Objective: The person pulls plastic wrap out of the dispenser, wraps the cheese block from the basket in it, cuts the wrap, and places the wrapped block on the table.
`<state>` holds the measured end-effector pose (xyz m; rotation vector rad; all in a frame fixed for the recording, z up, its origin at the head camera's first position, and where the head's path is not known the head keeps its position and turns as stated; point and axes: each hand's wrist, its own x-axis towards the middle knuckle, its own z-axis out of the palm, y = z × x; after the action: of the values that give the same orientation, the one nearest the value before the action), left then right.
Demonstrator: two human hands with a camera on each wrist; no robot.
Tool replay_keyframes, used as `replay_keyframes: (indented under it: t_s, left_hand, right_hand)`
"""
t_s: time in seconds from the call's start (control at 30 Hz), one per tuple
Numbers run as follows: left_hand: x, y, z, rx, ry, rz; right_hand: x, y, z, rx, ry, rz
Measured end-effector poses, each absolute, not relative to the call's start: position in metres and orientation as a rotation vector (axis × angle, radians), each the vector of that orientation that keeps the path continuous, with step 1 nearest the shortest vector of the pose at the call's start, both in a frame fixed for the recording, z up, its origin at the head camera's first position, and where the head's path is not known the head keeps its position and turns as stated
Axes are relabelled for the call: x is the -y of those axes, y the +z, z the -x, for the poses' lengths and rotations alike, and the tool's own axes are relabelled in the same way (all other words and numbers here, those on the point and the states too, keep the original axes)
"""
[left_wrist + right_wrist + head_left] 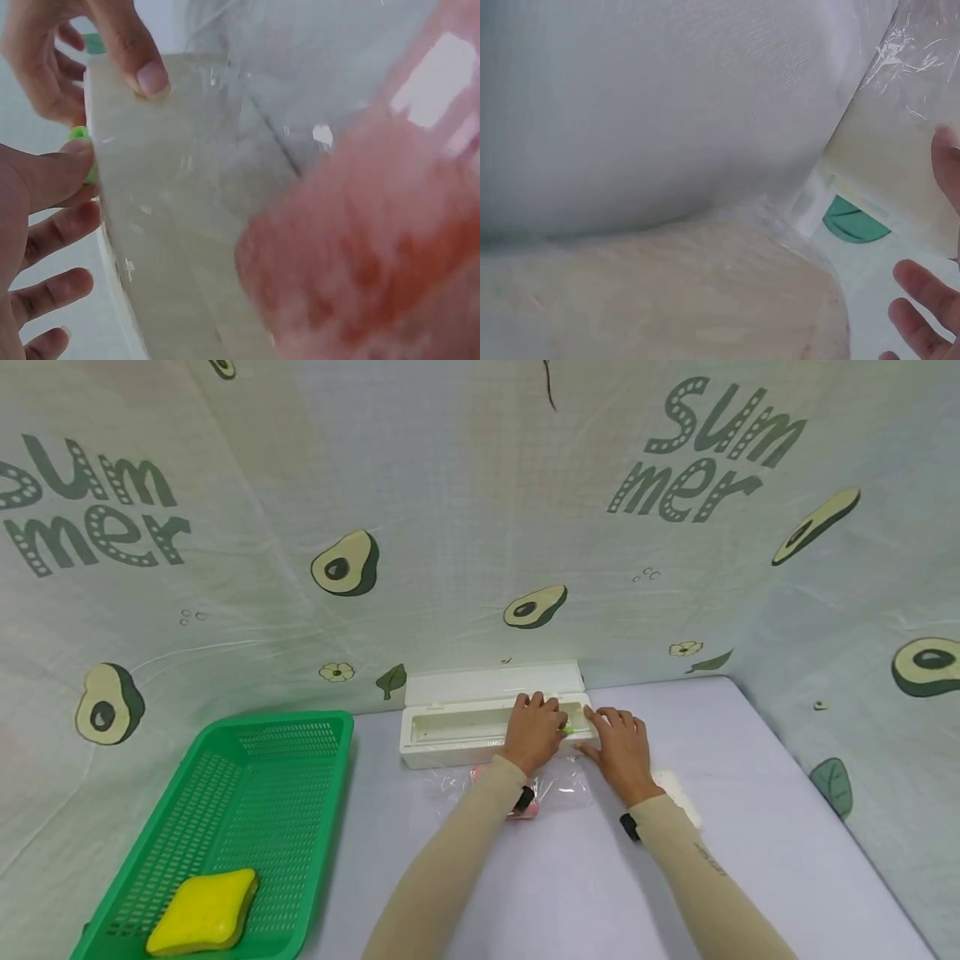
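A long white box (450,754) stands at the back of the table, its hinged lid (495,681) tipped back. My left hand (532,731) reaches over the right part of its opening. Between the left thumb and forefinger I pinch a small bright-green piece (81,133), mostly hidden by the fingers; its kind I cannot tell. The other left fingers are spread along the rim. My right hand (618,752) holds the box's right end, thumb on the front wall and fingers by the top edge. Clear plastic film (217,135) hangs across the front wall in the left wrist view.
A pink item (528,811) in clear plastic lies before the box, under the left wrist. A pale wrapped item (667,292) lies beside the right forearm. At left stands a green basket (341,760) with a yellow sponge (204,912) inside. Printed cloth (442,527) hangs behind.
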<state>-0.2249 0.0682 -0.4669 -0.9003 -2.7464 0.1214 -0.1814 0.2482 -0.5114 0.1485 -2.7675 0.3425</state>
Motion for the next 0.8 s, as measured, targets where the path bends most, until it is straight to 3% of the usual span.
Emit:
replay_keyframes:
  t_s: [0.8]
  left_hand:
    - [0.002, -0.466, 0.218, 2.776, -0.007, 0.873]
  right_hand:
    - [-0.245, -0.509, 0.179, 2.797, 0.394, -0.114]
